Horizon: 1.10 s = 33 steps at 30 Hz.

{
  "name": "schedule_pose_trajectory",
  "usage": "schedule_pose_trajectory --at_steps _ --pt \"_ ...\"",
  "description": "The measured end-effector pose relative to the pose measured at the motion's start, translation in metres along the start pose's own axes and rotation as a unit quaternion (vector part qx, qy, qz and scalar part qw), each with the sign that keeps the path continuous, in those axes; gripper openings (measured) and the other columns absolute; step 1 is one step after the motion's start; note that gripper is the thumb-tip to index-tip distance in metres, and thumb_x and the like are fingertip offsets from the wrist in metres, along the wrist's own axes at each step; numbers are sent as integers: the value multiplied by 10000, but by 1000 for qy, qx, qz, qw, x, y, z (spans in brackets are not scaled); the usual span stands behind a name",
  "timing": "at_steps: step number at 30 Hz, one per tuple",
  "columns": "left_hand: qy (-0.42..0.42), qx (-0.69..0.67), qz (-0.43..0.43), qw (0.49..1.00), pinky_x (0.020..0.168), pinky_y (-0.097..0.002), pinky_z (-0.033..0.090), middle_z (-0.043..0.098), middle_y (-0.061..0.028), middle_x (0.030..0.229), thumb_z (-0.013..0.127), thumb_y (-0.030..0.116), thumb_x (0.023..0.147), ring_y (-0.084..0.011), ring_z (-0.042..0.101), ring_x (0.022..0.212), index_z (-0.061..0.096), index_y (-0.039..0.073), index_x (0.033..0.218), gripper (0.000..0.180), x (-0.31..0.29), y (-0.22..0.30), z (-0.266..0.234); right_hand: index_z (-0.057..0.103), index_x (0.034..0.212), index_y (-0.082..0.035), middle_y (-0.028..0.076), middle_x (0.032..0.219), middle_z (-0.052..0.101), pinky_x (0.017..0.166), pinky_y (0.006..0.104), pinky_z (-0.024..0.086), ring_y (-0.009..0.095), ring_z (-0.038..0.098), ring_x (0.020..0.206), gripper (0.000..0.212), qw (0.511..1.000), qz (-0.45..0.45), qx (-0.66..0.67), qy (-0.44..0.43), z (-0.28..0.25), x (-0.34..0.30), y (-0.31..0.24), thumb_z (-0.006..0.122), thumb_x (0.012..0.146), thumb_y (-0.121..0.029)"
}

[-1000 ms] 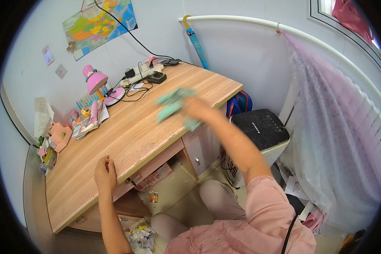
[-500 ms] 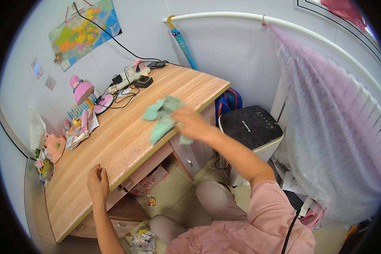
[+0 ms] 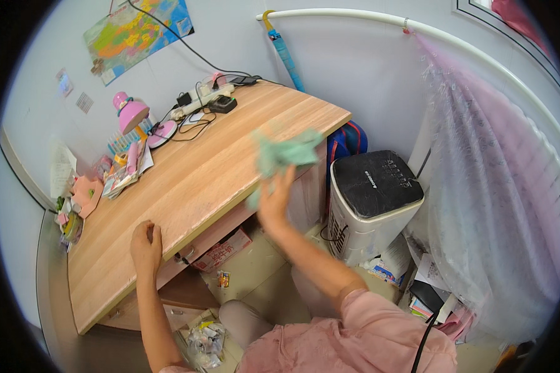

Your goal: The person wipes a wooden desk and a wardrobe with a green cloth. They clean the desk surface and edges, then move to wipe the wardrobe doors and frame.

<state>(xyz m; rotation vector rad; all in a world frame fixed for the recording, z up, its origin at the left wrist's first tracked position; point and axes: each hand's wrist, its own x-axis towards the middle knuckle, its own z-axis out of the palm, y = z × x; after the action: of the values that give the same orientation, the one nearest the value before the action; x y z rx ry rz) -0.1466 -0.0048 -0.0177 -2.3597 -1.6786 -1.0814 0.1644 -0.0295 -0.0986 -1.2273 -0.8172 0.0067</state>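
Note:
A light green cloth [image 3: 286, 155], smeared by motion, is spread over the front edge of the wooden desk [image 3: 186, 180], toward its right end. My right hand [image 3: 276, 198] grips it by its near side, and a loose bit hangs below the hand. Farther left, my left hand [image 3: 146, 247] rests on the desk's front edge with its fingers curled in; I see nothing held in it.
Along the back of the desk are a pink lamp [image 3: 130, 115], a power strip [image 3: 202, 102] with tangled cables, and papers with stationery. A white appliance with a black top [image 3: 374, 183] stands at the right, beside a sheer curtain [image 3: 473, 186]. Below the desk is a carton [image 3: 224, 250].
My right hand has swung the green cloth to the right along the desk's front edge, and its forearm now points more upward. The left hand keeps its place at the edge. The view has shifted slightly.

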Motion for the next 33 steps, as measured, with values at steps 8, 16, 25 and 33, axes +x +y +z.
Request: schedule_pose_trajectory --at_steps 8,16,25,33 --pt "-4 -34 -25 999 817 -375 490 660 -175 1018 617 233 886 -309 634 898 640 -7 1064 300 -1 5 -7 599 1195 15 295 1359 391 1070 473 335 479 379 1273 393 965 -196 18 -174 39 -106 -45 574 802 10" --pt "-14 -15 -30 999 838 -384 485 656 -181 1050 610 246 896 -323 630 938 640 -10 1065 308 2 12 -8 522 1232 47 257 1331 435 1065 455 321 408 436 1232 363 995 40 31 81 -1 -2 -14 556 876 -16" --pt "-26 -50 -61 997 857 -359 480 660 -165 1058 621 251 902 -286 634 949 633 -4 1102 324 -2 -4 -5 607 1157 49 246 1248 569 1056 464 366 428 507 1205 376 964 -248 43 -84 -48 -48 -32 648 789 -20" --pt "-19 -52 -60 997 861 -355 484 661 -181 1077 627 249 904 -281 638 967 628 -12 1114 335 -1 7 -6 676 1047 -6 181 1095 623 913 465 432 377 538 1030 312 845 -162 -486 -155 -261 60 29 651 788 -179"
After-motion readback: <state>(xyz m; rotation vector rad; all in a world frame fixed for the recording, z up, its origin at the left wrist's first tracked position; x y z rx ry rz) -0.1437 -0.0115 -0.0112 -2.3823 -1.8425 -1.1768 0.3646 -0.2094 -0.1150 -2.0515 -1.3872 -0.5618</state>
